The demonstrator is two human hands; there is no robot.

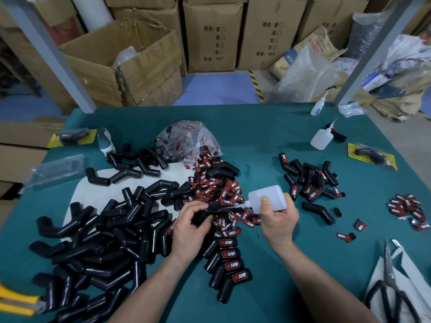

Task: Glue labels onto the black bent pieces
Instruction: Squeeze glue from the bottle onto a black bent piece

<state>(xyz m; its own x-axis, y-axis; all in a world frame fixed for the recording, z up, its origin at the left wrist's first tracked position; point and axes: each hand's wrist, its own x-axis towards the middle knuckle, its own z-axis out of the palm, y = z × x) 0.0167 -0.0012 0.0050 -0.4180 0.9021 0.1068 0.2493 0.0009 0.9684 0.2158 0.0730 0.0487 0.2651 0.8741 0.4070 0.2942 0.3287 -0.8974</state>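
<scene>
My left hand (pixel 190 226) grips a black bent piece (pixel 210 212) above the table's middle. My right hand (pixel 277 217) holds a white glue bottle (pixel 268 197) tilted left, its nozzle tip touching the piece. A loose heap of red-and-black labels (pixel 217 185) lies just behind my hands. A big pile of unlabelled black bent pieces (pixel 98 238) covers the left of the table. A row of labelled pieces (pixel 229 262) lies below my left hand, and another group of labelled pieces (pixel 310 180) sits at the right.
Two more glue bottles (pixel 320 138) (pixel 317 107) stand at the back right. A clear bag of labels (pixel 189 138) is at the back centre. Scissors (pixel 391 283) lie on white paper at the front right, a yellow cutter (pixel 16 301) at the front left. Cardboard boxes (pixel 130 64) stand behind the table.
</scene>
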